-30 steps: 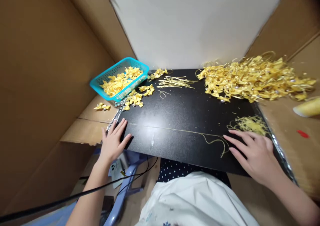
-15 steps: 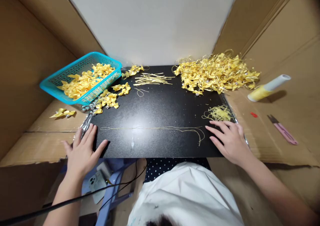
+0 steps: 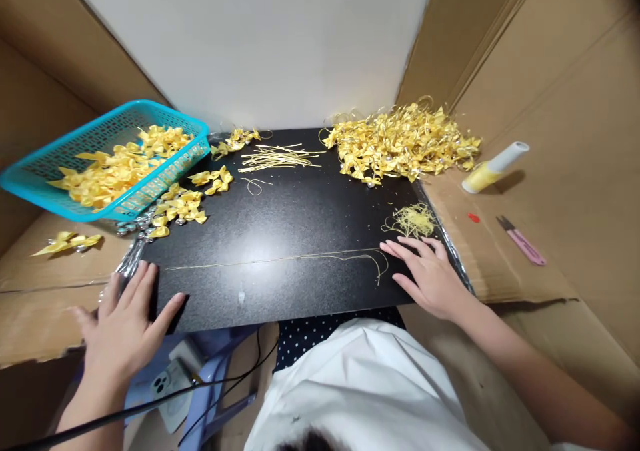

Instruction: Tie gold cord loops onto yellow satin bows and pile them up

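Observation:
A long, thin yellow cord (image 3: 280, 260) lies almost straight across the black board (image 3: 225, 304), its right end curling into loose tails. My left hand (image 3: 125, 328) rests flat with fingers spread over the board's left edge, just left of the cord's left end. At the other end, the fingertips of my right hand (image 3: 423, 274) lie at the cord, fingers stretched out; whether they touch it I cannot tell. Beyond that hand is a small tangle of yellow thread clippings (image 3: 413, 220). Neither hand grips anything.
A turquoise basket (image 3: 170, 171) of yellow bows stands at left, with loose bows (image 3: 183, 204) and silver bells beside it. Cut cords (image 3: 280, 158) and a bow heap (image 3: 400, 141) lie at the back. Pink snips (image 3: 523, 241) and a cardboard tube (image 3: 495, 166) are at right.
The view has swung, shifting everything leftward. The cord's left loop has drawn closed into a narrow line. My right fingertips have moved onto or beside its right end; my left hand stays spread.

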`<action>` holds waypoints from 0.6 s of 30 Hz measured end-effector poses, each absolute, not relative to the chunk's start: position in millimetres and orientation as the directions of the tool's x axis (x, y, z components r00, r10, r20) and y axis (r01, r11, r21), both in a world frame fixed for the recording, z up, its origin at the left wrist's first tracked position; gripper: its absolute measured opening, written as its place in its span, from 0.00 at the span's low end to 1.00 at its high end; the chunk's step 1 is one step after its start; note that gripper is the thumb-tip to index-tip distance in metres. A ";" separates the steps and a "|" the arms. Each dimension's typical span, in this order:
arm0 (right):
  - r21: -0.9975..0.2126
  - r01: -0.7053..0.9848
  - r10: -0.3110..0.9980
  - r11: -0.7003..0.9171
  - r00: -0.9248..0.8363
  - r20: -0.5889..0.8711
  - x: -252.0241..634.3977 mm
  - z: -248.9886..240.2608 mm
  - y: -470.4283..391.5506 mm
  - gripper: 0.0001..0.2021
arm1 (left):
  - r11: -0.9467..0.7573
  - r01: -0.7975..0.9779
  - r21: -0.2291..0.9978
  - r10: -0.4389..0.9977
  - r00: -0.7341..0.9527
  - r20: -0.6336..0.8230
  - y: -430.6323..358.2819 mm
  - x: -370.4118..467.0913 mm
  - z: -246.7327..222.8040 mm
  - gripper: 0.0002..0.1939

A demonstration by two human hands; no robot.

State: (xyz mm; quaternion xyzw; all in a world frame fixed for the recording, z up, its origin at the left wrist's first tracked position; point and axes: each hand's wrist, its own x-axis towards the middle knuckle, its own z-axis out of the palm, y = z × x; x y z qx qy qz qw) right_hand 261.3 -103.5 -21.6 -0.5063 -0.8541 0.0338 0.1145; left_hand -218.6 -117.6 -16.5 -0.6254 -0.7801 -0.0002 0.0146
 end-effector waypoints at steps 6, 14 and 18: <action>-0.099 0.880 0.880 0.465 -0.446 0.163 271.3 -21.1 -110.2 0.24 | 0.232 0.973 0.001 0.972 -0.232 0.033 -118.4 -218.9 -17.8 0.37; -0.107 0.882 0.883 0.459 -0.438 0.171 270.4 -15.6 -114.4 0.31 | 0.238 0.971 -0.005 0.971 -0.238 0.017 -116.7 -215.1 -13.7 0.39; -0.185 0.837 0.857 0.514 -0.492 0.154 255.5 -12.5 -109.3 0.34 | 0.242 0.970 -0.005 0.970 -0.242 0.019 -116.5 -215.6 -13.7 0.39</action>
